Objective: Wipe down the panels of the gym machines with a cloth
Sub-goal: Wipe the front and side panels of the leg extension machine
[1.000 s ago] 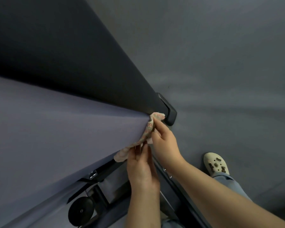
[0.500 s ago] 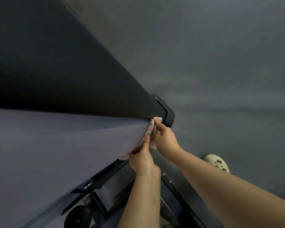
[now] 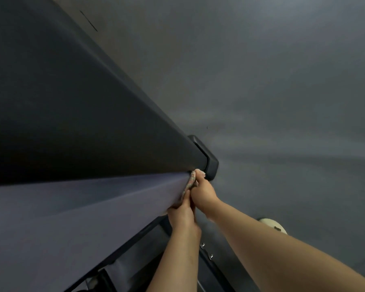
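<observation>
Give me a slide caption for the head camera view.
Both hands press a cloth against the gym machine panel's corner.

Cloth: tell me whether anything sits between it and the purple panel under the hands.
Nothing visible does. The cloth lies directly against the end of the purple panel, held there by the left hand and right hand, just below the black end cap.
</observation>
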`<state>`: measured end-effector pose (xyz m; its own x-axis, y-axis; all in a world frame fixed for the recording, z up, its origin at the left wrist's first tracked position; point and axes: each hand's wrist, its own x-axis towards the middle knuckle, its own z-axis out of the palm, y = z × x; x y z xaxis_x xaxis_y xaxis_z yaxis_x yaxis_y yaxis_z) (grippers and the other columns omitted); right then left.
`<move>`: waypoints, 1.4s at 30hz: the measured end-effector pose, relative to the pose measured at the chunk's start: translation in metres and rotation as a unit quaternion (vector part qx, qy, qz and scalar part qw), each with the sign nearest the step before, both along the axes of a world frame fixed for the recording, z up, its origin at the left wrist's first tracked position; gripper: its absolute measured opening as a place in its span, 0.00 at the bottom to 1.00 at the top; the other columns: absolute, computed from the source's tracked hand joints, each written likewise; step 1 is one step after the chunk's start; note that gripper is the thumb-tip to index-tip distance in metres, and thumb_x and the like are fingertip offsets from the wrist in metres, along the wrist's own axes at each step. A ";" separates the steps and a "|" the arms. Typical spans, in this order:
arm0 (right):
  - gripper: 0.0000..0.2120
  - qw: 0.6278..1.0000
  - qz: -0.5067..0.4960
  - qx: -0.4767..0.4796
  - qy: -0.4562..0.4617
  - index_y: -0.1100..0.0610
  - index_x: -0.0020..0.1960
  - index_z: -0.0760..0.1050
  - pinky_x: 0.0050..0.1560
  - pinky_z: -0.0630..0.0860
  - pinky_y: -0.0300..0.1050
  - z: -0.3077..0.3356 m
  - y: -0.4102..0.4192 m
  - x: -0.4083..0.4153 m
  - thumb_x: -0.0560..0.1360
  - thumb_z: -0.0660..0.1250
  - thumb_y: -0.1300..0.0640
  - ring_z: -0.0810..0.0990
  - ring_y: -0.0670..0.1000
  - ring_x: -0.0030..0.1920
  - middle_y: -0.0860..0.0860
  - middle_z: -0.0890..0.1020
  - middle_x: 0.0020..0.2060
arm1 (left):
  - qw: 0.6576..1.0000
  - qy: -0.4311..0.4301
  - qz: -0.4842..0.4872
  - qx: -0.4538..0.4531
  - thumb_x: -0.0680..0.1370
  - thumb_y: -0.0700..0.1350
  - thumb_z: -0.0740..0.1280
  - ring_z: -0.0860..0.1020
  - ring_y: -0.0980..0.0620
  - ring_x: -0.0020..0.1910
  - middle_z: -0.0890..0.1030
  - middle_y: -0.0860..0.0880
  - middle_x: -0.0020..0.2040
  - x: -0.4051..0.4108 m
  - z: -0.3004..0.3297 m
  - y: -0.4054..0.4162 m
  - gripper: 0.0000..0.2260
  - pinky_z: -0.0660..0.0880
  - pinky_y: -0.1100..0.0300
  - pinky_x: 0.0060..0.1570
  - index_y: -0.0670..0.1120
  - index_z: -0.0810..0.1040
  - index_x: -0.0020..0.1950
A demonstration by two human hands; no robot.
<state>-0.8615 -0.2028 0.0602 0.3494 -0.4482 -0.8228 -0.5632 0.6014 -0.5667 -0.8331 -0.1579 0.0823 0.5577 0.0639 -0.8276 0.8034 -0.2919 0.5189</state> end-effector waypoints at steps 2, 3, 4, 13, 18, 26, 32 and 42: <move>0.23 1.000 0.010 -0.004 -0.002 0.52 0.68 0.64 0.54 0.69 0.45 -0.003 -0.002 0.001 0.74 0.54 0.64 0.74 0.57 0.58 0.57 0.76 0.58 | 1.000 -0.018 -0.010 0.004 0.74 0.34 0.67 0.77 0.43 0.57 0.76 0.38 0.61 -0.001 -0.006 0.001 0.19 0.73 0.52 0.60 0.34 0.70 0.65; 0.21 1.000 0.011 -0.009 -0.001 0.54 0.66 0.65 0.54 0.70 0.46 -0.003 -0.004 0.001 0.75 0.53 0.65 0.74 0.57 0.57 0.58 0.76 0.58 | 1.000 -0.018 -0.010 0.001 0.74 0.33 0.67 0.77 0.44 0.57 0.76 0.38 0.61 0.000 -0.008 0.003 0.20 0.73 0.53 0.59 0.34 0.70 0.65; 0.19 1.000 0.011 -0.010 0.003 0.56 0.64 0.66 0.55 0.70 0.48 -0.003 -0.006 0.002 0.75 0.52 0.65 0.74 0.58 0.57 0.58 0.77 0.57 | 1.000 -0.013 -0.008 -0.007 0.74 0.32 0.66 0.78 0.44 0.56 0.76 0.37 0.61 0.000 -0.009 0.003 0.20 0.73 0.54 0.58 0.34 0.69 0.66; 0.20 0.999 -0.033 0.023 -0.005 0.59 0.61 0.71 0.53 0.74 0.50 0.033 -0.013 -0.001 0.74 0.50 0.70 0.75 0.55 0.52 0.56 0.78 0.52 | 0.996 0.035 0.042 -0.071 0.78 0.32 0.59 0.77 0.52 0.44 0.77 0.40 0.57 0.003 0.023 0.009 0.16 0.76 0.61 0.50 0.38 0.69 0.66; 0.23 0.999 0.029 -0.035 -0.025 0.62 0.67 0.67 0.56 0.74 0.53 0.093 -0.014 -0.015 0.74 0.50 0.72 0.75 0.59 0.58 0.60 0.76 0.59 | 0.993 0.014 0.008 -0.114 0.79 0.33 0.58 0.78 0.53 0.50 0.75 0.41 0.63 0.003 0.075 0.026 0.17 0.76 0.64 0.46 0.39 0.68 0.68; 0.26 0.981 0.073 -0.136 -0.117 0.55 0.70 0.67 0.58 0.74 0.41 0.222 -0.007 -0.032 0.74 0.56 0.70 0.75 0.51 0.61 0.52 0.76 0.62 | 0.976 -0.096 -0.036 -0.191 0.80 0.35 0.58 0.76 0.55 0.54 0.75 0.46 0.63 -0.008 0.216 0.041 0.16 0.70 0.59 0.55 0.44 0.68 0.67; 0.25 0.955 0.086 -0.203 -0.199 0.45 0.61 0.69 0.40 0.72 0.27 0.320 -0.005 -0.039 0.73 0.57 0.70 0.77 0.42 0.47 0.47 0.78 0.52 | 0.951 -0.199 -0.059 -0.230 0.78 0.37 0.61 0.76 0.53 0.57 0.77 0.49 0.60 -0.007 0.309 0.053 0.13 0.76 0.66 0.46 0.50 0.72 0.60; 0.34 0.852 0.017 -0.376 -0.363 0.39 0.59 0.67 0.52 0.75 0.32 0.465 0.015 -0.046 0.70 0.63 0.77 0.77 0.37 0.56 0.38 0.74 0.58 | 0.878 -0.359 -0.053 -0.312 0.77 0.38 0.61 0.81 0.58 0.50 0.84 0.55 0.49 -0.005 0.447 0.067 0.12 0.78 0.65 0.48 0.53 0.74 0.56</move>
